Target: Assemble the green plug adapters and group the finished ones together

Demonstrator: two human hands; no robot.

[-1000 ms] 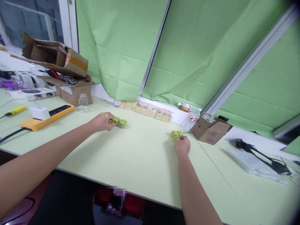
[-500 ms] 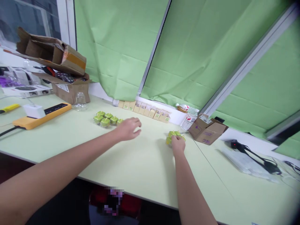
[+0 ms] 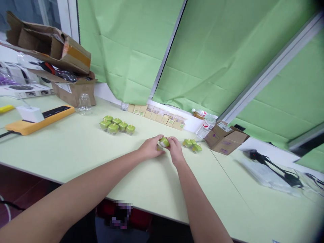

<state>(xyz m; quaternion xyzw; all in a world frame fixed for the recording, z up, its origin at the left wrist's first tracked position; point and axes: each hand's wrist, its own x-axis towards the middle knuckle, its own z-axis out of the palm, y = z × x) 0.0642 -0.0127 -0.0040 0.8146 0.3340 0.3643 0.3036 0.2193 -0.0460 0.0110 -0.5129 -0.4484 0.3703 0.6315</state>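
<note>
Near the middle of the table, a small green-topped clear cup [image 3: 164,141] is between my two hands. My right hand [image 3: 176,150] is closed on its right side with the fingertips. My left hand [image 3: 151,147] curls around its left side, thumb below and fingers above. Part of the cup is hidden by the fingers. To the right of my hands stands a small group of similar green-topped cups [image 3: 196,147]. A larger group of green-topped cups [image 3: 113,128] stands in rows to the left, each with a small tip on top.
Small tan boxes [image 3: 159,116] line the table's back edge. A clear jar [image 3: 84,104] and an orange power strip [image 3: 48,118] are at left, below stacked cardboard boxes [image 3: 76,91]. An open carton [image 3: 225,137], plastic bottles [image 3: 203,129] and a black cable [image 3: 275,168] lie right.
My right hand has moved left from the right group with a cup. My left hand has moved right, away from the left group, to meet it. The view has shifted slightly.
</note>
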